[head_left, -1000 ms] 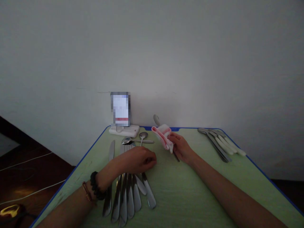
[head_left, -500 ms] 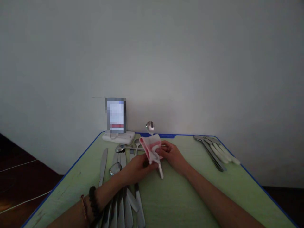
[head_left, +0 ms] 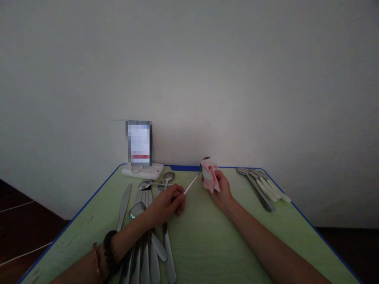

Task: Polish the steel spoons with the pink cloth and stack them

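My left hand [head_left: 169, 202] pinches the white handle end of a spoon [head_left: 192, 184] that slants up to the right. My right hand [head_left: 220, 189] grips a pink and white cloth [head_left: 209, 175] wrapped round the spoon's bowl, which is mostly hidden by the cloth. Both hands hover over the middle of the green table [head_left: 207, 244]. Under my left forearm lies a row of several metal knives and spoons [head_left: 148, 244].
A second group of cutlery with white handles [head_left: 262, 185] lies at the table's right rear. A blurred card in a white stand [head_left: 141, 157] sits at the rear left, against the white wall. Two loose spoons [head_left: 160, 182] lie before it. The table has a blue edge.
The left hand left the cutlery row and took the spoon's handle. The right hand slid the cloth up from the handle to the spoon's bowl, and the spoon tilted over.
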Tool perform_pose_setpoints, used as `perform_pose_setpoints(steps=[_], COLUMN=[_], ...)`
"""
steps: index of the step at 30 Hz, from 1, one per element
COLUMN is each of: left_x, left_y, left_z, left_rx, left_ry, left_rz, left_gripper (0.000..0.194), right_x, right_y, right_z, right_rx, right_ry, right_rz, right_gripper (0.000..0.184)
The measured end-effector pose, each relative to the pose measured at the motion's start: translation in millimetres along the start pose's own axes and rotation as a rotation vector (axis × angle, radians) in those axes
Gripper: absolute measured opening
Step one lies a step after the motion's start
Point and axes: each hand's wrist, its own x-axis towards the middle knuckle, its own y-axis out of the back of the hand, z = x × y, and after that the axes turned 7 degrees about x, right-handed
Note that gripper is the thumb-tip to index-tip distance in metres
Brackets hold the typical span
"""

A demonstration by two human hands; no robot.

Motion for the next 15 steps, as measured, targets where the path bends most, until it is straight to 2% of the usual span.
perform_pose_setpoints(steps=[2,10,12,15], left_x=[1,5,6,7], left_y=[0.1,-3.1,-3.6,-3.4], left_z=[-3,-10,-11,-14], left_rx=[-0.008,-0.231,-0.218,-0.186], left_ry=[0.001,0.096,0.087,0.082], left_rz=[0.040,0.226,0.251,0.246], left_gripper=[0.019,0.027,0.027,0.028], right_x=[5,12,16,20], right_y=[3,5,7,13], right_z=[-6,-8,-5,1], right_rx=[0.061,0.188,0.191,0.061], right_ry=[0.011,0.219,0.267,0.309], right_rz=[0.094,0.227,0.235,0.182], right_gripper=[0.008,0.004,0.010,0.017])
